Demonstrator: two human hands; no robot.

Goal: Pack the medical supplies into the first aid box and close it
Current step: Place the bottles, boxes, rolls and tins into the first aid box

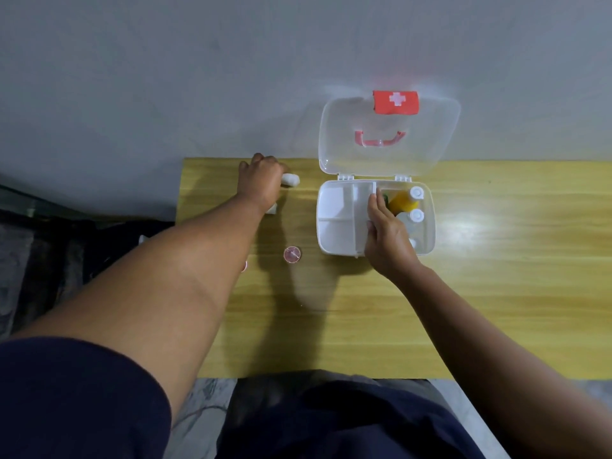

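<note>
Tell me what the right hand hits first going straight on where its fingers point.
Probably the rear wall of the first aid box, by its hinges, then the raised lid. The right hand points away along the tray; depth unclear.

the left arm (172,279) runs bare from a dark sleeve (76,392) at the lower left of the frame up to the upper middle, nearly straight at the elbow. the left hand (261,182) is there, back up, knuckles raised, fingers curled down; it holds a white roll (291,179) that sticks out at its thumb side. the right arm (480,326) comes in bare from the lower right and slants up to the frame's centre, wrist slightly bent. the right hand (385,240) lies palm down with its fingers close together and nearly straight along a tray (337,213) edge, thumb on the tray; whether it grips cannot be told. the hands are well apart.
</note>
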